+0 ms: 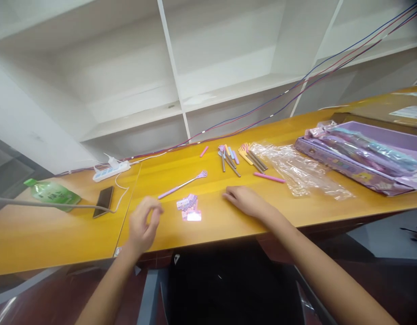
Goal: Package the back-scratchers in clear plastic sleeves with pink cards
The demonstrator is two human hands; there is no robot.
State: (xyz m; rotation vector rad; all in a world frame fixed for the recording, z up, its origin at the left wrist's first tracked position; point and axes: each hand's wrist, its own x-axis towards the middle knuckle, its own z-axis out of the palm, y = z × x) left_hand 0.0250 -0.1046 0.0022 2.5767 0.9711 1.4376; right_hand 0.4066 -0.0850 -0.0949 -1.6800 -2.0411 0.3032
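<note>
My left hand (144, 223) hovers at the table's front edge, its fingers loosely bent with the thumb apart and nothing visible in them. Just beyond it lies a back scratcher (182, 185) with a purple handle, metal rod and small purple hand-shaped head. Between my hands is a small pile of purple and pink printed cards (188, 205). My right hand (245, 201) rests on the table to the right of the cards, fingers loosely extended and holding nothing visible. Beyond it are several scratcher parts with purple heads (222, 148) and yellow heads (245, 155), and a pink handle (269, 177).
Clear plastic wrapping (299, 169) lies on the right beside a purple box (350, 164) of bagged items. A cardboard box (381, 108) sits behind. On the left are a green bottle (54, 193), a phone (103, 201) and a power strip (111, 171). Cables run along the shelf.
</note>
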